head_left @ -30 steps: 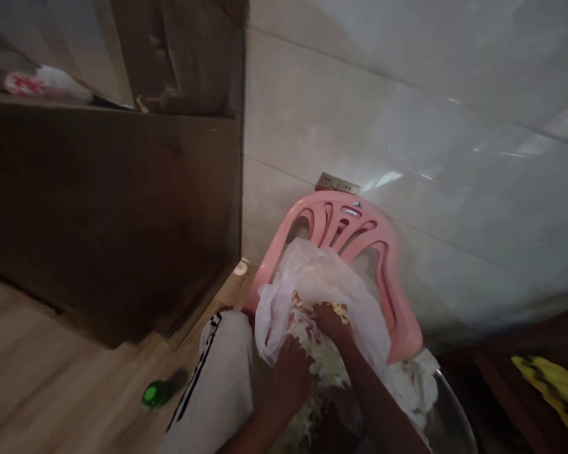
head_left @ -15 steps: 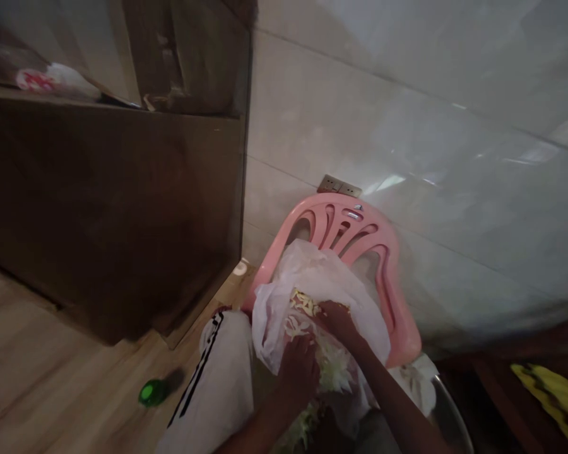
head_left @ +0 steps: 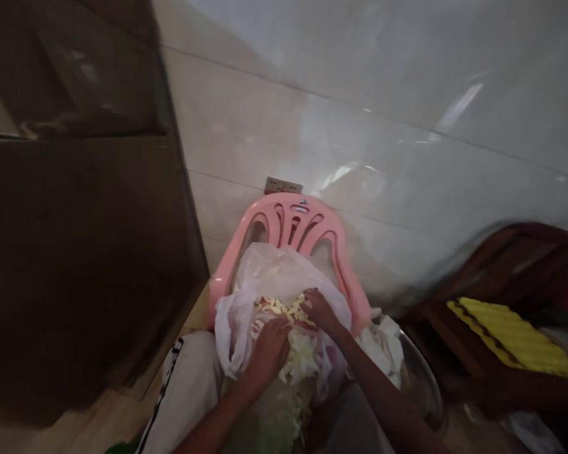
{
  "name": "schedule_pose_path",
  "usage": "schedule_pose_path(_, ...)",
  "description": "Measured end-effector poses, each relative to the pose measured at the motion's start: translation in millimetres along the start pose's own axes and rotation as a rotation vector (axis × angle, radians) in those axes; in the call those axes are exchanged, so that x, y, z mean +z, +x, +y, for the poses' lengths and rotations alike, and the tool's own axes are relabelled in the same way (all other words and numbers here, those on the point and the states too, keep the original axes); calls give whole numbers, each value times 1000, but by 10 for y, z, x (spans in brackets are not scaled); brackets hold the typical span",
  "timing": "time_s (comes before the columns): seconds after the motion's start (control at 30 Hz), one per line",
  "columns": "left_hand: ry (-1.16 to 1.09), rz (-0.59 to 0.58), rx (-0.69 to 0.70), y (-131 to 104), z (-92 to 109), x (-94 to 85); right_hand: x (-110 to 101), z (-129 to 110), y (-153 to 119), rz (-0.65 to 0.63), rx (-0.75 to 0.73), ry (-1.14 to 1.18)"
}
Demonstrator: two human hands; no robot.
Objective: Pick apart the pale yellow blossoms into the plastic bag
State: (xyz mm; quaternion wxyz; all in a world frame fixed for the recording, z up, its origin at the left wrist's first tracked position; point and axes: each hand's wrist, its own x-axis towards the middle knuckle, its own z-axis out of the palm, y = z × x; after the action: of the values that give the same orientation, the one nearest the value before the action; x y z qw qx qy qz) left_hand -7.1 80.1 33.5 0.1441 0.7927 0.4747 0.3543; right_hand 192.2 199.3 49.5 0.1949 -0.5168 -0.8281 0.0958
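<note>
A white plastic bag [head_left: 277,268] lies spread on the seat of a pink plastic chair [head_left: 307,202]. Pale yellow petal-like pieces [head_left: 279,307] rest in it, and a cluster of whitish-green flowers [head_left: 301,359] lies nearer to me. My left hand [head_left: 269,343] is over the near left part of the bag, beside the flowers, its fingers curled down. At the right edge of the yellow pieces is my right hand [head_left: 318,309], fingers bent and their tips among the pieces. What either hand pinches is too small and blurred to make out.
A dark cabinet [head_left: 80,265] stands at left, and a tiled wall with a socket plate [head_left: 284,185] is behind the chair. On my right are a crumpled white bag [head_left: 383,347], a metal basin [head_left: 426,372] and a dark wooden seat with a yellow cloth [head_left: 515,337].
The view has swung right, bringing more of the wooden seat into sight. My right hand has come up slightly at the edge of the yellow pieces; the left stays beside the flowers.
</note>
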Motion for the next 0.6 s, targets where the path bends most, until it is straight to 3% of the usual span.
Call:
schedule_pose_path(0.17,159,-191,57,991,-332,-203,-89,104,311,2,2,-12)
schedule_pose_path(0.3,232,-253,87,1493,-690,-368,-102,220,461,23,33,-10)
schedule_pose_path(0.47,331,-293,94,1614,-1026,-449,-87,421,490,7,105,-40)
schedule_pose_path(0.6,389,-313,73,1543,-1114,-448,-43,514,386,4,168,-107)
